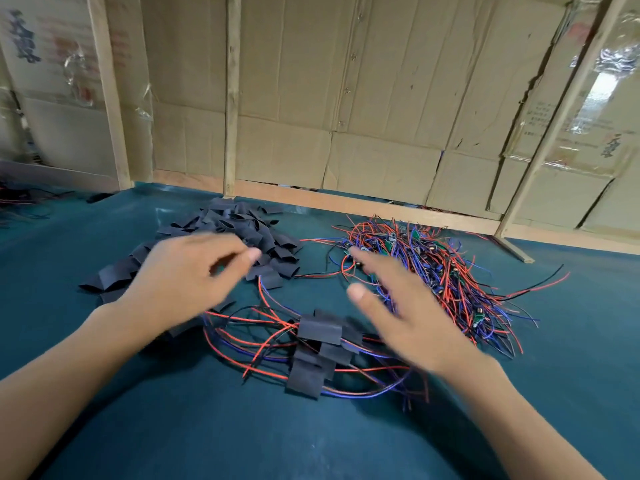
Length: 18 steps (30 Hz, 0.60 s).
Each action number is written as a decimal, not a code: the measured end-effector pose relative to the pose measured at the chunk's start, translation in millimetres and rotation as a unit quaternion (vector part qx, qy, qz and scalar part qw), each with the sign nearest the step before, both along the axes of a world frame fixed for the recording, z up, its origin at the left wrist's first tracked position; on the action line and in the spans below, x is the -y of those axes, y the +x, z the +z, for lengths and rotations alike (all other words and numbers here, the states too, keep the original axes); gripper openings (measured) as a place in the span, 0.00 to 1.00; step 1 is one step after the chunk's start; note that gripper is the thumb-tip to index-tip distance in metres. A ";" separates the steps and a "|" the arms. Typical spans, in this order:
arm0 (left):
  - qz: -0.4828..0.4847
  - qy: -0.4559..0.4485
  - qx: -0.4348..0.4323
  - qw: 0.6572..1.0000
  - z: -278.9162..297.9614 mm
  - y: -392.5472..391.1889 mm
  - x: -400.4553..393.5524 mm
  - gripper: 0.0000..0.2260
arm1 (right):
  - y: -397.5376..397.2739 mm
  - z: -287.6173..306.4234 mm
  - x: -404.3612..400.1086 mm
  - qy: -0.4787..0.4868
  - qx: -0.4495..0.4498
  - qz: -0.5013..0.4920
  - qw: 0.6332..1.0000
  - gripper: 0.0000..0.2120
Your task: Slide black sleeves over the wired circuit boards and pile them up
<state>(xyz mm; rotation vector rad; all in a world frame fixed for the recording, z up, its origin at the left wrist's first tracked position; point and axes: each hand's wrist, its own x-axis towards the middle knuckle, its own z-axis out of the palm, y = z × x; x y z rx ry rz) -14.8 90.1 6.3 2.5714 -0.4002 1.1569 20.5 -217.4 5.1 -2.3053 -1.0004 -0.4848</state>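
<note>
Finished pile [320, 355]: nearest the person, below and between the two sets of fingers, a small stack of boards already sleeved in black, their red, blue and black leads looping out to both sides on the green table [173, 427].
Left hand [183, 275]: blurred, fingers loosely spread and holding nothing, fingertips over the near edge of the loose sleeves.
Right hand [398, 306]: also blurred, fingers straight and apart, empty, thumb pointing inward, fingertips at the near-left edge of the wire tangle.
Black sleeves [239, 237]: a heap just beyond the left fingertips. They look like thin, flattened soft tubing, light and easily squashed; a pinch at one open end would probably keep the mouth free for the board.
Wired circuit boards [433, 268]: a tangled mound under and beyond the right fingertips. The leads look limp and likely to snag; taking a board by its edges, not by its wires, seems safer for the solder joints.
Hard to make out: single boards are tiny and half buried in wire; motion blur hides the exact finger contact.
Cardboard wall [346, 98]: behind everything, on wooden battens.
</note>
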 end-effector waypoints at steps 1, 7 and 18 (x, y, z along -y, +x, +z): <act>0.059 -0.013 -0.003 0.998 -4.4 7.1 -9.0 0.15 | 11.8 0.6 9.8 0.054 0.032 -0.053 0.997 0.23; 0.356 0.017 -0.301 0.885 -26.7 29.8 -47.3 0.25 | 60.9 -17.2 29.0 0.049 -0.037 -0.178 0.982 0.15; 0.428 -0.043 -0.210 0.878 -41.2 31.3 -49.4 0.25 | 106.6 5.0 -25.2 -0.273 -0.087 -0.305 0.908 0.14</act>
